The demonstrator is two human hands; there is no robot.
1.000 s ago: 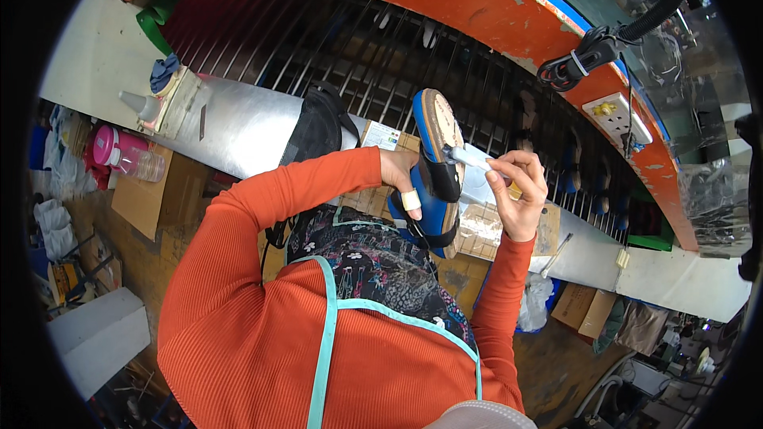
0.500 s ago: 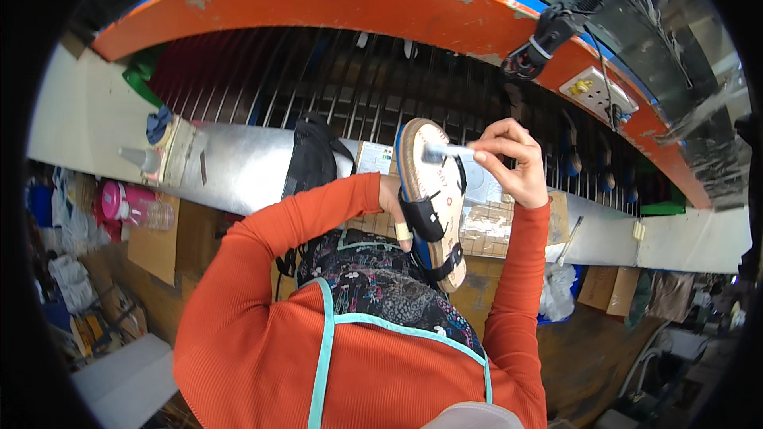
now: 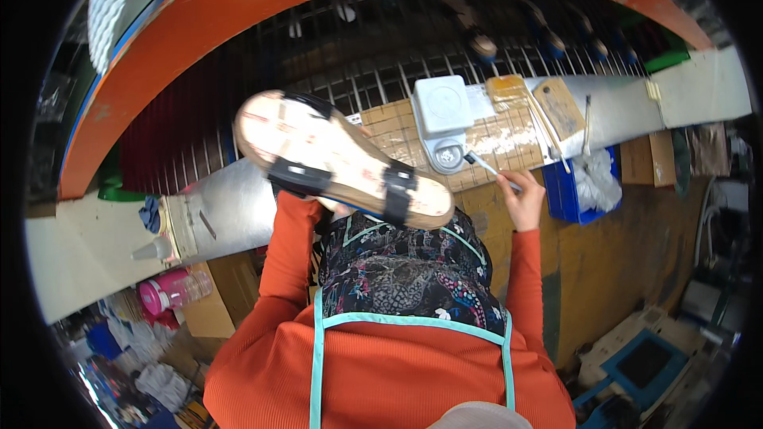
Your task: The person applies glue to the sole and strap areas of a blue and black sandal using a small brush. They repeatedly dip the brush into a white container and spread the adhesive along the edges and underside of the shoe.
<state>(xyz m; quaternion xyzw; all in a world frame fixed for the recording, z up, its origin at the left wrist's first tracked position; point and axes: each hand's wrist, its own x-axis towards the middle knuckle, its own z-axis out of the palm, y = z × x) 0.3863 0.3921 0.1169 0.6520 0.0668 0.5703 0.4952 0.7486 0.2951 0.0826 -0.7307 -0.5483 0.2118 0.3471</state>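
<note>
A sandal (image 3: 350, 155) with a pale insole and black straps lies slanted across the view, its insole turned up. Beneath it, my left hand (image 3: 338, 206) grips the sandal; most of the fingers are hidden by the sole. My right hand (image 3: 522, 200) pinches the handle of a small brush (image 3: 491, 169). The dark bristles are at the edge of a round, pale dish (image 3: 447, 156) on the bench; whether they touch it I cannot tell. Just behind the dish stands a white square container (image 3: 442, 105).
Cardboard (image 3: 509, 131) covers part of the metal bench, with a yellowish block (image 3: 507, 91) and a brown board (image 3: 559, 107) on it. A blue bin (image 3: 564, 199) holds clear plastic. Several sandals (image 3: 548, 40) rest on the rack behind. A pink-lidded jar (image 3: 155, 295) stands at lower left.
The sandal has swung left and tilted from upright to slanted. My right hand has carried the brush from over the insole down to the dish. The view has shifted too.
</note>
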